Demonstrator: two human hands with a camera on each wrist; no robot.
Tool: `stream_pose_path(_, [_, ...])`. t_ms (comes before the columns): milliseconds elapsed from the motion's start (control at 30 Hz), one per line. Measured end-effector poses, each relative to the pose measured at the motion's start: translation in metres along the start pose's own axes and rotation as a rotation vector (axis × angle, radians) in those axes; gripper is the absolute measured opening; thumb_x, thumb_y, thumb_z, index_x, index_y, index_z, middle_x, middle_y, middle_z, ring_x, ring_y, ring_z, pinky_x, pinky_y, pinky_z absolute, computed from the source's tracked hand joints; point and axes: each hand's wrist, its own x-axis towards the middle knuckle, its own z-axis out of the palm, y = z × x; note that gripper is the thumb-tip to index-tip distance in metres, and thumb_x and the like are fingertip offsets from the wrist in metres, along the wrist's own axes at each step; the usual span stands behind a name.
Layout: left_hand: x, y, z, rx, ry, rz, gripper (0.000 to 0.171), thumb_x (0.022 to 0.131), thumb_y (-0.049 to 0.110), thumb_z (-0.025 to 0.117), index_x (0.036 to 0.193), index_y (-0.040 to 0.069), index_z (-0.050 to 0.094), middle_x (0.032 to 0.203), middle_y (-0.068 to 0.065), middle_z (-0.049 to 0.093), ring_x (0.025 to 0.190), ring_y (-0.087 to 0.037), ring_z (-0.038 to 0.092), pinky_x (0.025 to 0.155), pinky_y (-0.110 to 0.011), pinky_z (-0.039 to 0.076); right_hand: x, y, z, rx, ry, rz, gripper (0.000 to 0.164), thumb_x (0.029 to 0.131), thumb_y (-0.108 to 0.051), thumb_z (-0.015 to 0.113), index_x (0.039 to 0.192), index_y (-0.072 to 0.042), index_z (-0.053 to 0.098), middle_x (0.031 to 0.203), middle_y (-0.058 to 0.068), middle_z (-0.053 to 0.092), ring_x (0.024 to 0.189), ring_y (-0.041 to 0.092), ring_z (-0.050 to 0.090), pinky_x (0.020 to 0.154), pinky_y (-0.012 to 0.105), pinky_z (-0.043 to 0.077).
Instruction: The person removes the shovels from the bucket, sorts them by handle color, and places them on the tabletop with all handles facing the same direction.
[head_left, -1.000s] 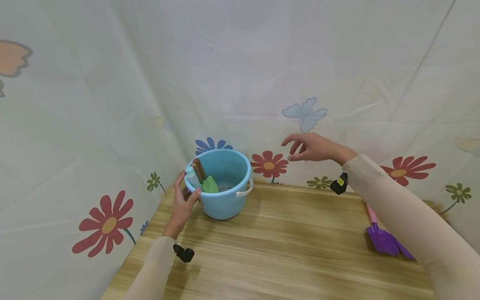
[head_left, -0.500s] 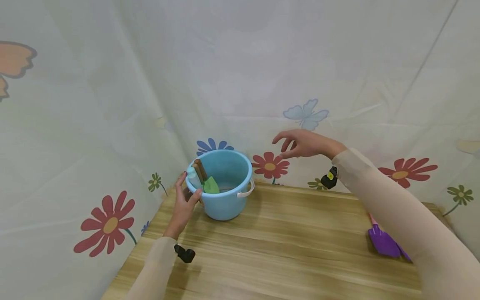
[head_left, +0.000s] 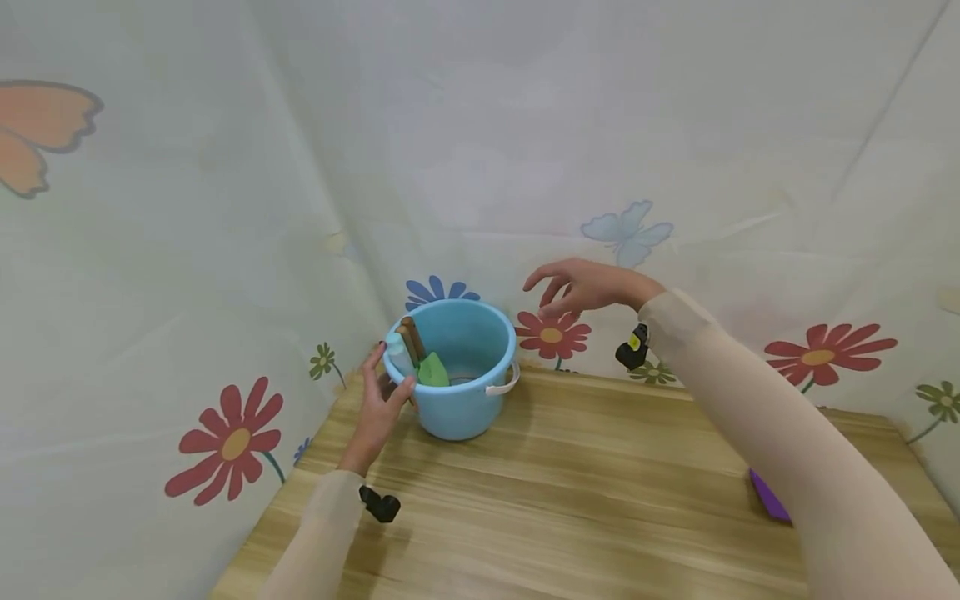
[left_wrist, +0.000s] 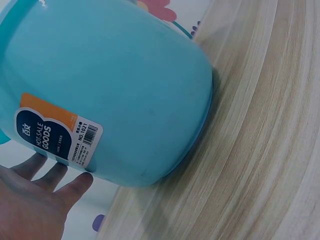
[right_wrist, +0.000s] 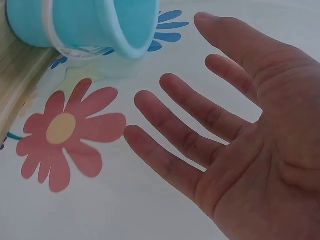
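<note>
A light blue bucket (head_left: 459, 410) stands upright on the wooden table, its white handle (head_left: 504, 382) hanging down at the right. My left hand (head_left: 378, 414) touches its left side; in the left wrist view, extended fingers lie against the wall beside a sticker (left_wrist: 60, 129). The thumb is at the front rim. Inside the bucket lean brown sticks (head_left: 412, 337), a pale blue piece (head_left: 401, 354) and a green blade-shaped piece (head_left: 432, 371). My right hand (head_left: 588, 285) hovers to the right of the bucket, holding nothing, its fingers spread and slightly bent.
A purple toy shovel (head_left: 768, 497) lies on the table (head_left: 570, 500) at the right, mostly hidden behind my right forearm. A pale curtain (head_left: 510, 150) printed with flowers and butterflies hangs behind and to the left of the table.
My right hand has moved left, closer to the bucket, and its forearm now covers more of the purple shovel. The view has turned slightly. My left hand stays at the bucket.
</note>
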Motion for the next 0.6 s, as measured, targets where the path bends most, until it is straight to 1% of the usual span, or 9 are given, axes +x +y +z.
stream_pose_path(33, [0.0, -0.001, 0.001, 0.0, 0.002, 0.004, 0.08, 0.104, 0.019, 0.062, 0.164, 0.021, 0.008, 0.16, -0.026, 0.027, 0.143, -0.044, 0.037, 0.109, -0.056, 0.041, 0.002, -0.001, 0.0, 0.001, -0.002, 0.002, 0.053, 0.095, -0.024, 0.076, 0.143, -0.016, 0.055, 0.129, 0.013, 0.067, 0.112, 0.033, 0.067, 0.094, 0.052, 0.055])
stream_pose_path(100, [-0.001, 0.004, 0.004, 0.005, 0.0, 0.001, 0.08, 0.104, 0.018, 0.062, 0.164, 0.019, 0.008, 0.16, -0.026, 0.027, 0.144, -0.044, 0.037, 0.109, -0.057, 0.04, 0.006, -0.003, 0.0, 0.006, -0.004, 0.003, 0.053, 0.095, -0.026, 0.076, 0.143, -0.018, 0.055, 0.13, 0.013, 0.066, 0.114, 0.033, 0.066, 0.094, 0.053, 0.055])
stream_pose_path(167, [-0.001, 0.005, 0.004, 0.009, -0.003, 0.004, 0.08, 0.104, 0.019, 0.062, 0.164, 0.018, 0.009, 0.161, -0.026, 0.026, 0.144, -0.044, 0.037, 0.109, -0.056, 0.041, 0.01, -0.006, 0.001, 0.035, -0.011, 0.008, 0.053, 0.095, -0.026, 0.076, 0.144, -0.018, 0.055, 0.132, 0.014, 0.064, 0.114, 0.034, 0.066, 0.094, 0.053, 0.055])
stream_pose_path(200, [-0.002, 0.006, 0.004, 0.012, -0.007, 0.005, 0.08, 0.104, 0.02, 0.062, 0.164, 0.019, 0.008, 0.161, -0.026, 0.027, 0.144, -0.043, 0.037, 0.108, -0.055, 0.041, 0.013, -0.007, 0.002, 0.043, -0.014, 0.007, 0.054, 0.095, -0.026, 0.076, 0.144, -0.018, 0.055, 0.134, 0.015, 0.064, 0.114, 0.035, 0.066, 0.093, 0.053, 0.056])
stream_pose_path(267, [-0.004, 0.016, 0.005, 0.006, -0.012, -0.009, 0.081, 0.104, 0.017, 0.061, 0.164, 0.015, 0.007, 0.16, -0.028, 0.027, 0.144, -0.044, 0.037, 0.108, -0.051, 0.043, 0.018, -0.01, 0.003, 0.052, -0.021, 0.009, 0.054, 0.095, -0.025, 0.076, 0.144, -0.018, 0.055, 0.135, 0.015, 0.063, 0.113, 0.034, 0.067, 0.091, 0.051, 0.057])
stream_pose_path(367, [-0.005, 0.018, 0.004, 0.001, -0.008, -0.007, 0.081, 0.104, 0.016, 0.06, 0.164, 0.015, 0.006, 0.159, -0.029, 0.028, 0.144, -0.042, 0.038, 0.106, -0.042, 0.046, 0.026, -0.014, 0.008, 0.035, -0.028, 0.012, 0.055, 0.094, -0.029, 0.076, 0.144, -0.021, 0.055, 0.137, 0.012, 0.062, 0.113, 0.03, 0.067, 0.092, 0.049, 0.057])
stream_pose_path(433, [-0.006, 0.018, 0.003, -0.001, -0.004, -0.007, 0.081, 0.104, 0.015, 0.06, 0.164, 0.015, 0.007, 0.159, -0.028, 0.028, 0.143, -0.041, 0.038, 0.105, -0.04, 0.046, 0.032, -0.017, 0.011, 0.034, -0.036, 0.015, 0.056, 0.093, -0.032, 0.077, 0.144, -0.023, 0.055, 0.138, 0.013, 0.062, 0.114, 0.03, 0.067, 0.093, 0.051, 0.056])
stream_pose_path(533, [-0.006, 0.018, 0.003, 0.002, -0.008, -0.005, 0.081, 0.104, 0.015, 0.06, 0.164, 0.015, 0.007, 0.16, -0.027, 0.028, 0.144, -0.04, 0.038, 0.106, -0.042, 0.045, 0.041, -0.02, 0.017, 0.046, -0.037, 0.017, 0.058, 0.091, -0.035, 0.079, 0.143, -0.024, 0.055, 0.138, 0.011, 0.062, 0.117, 0.031, 0.066, 0.093, 0.05, 0.056])
stream_pose_path(600, [-0.005, 0.017, 0.002, 0.002, -0.011, -0.002, 0.08, 0.104, 0.015, 0.06, 0.164, 0.015, 0.006, 0.16, -0.027, 0.027, 0.144, -0.04, 0.037, 0.106, -0.043, 0.045, 0.047, -0.021, 0.02, 0.073, -0.044, 0.009, 0.058, 0.092, -0.033, 0.078, 0.144, -0.024, 0.054, 0.138, 0.012, 0.062, 0.118, 0.034, 0.066, 0.091, 0.049, 0.057])
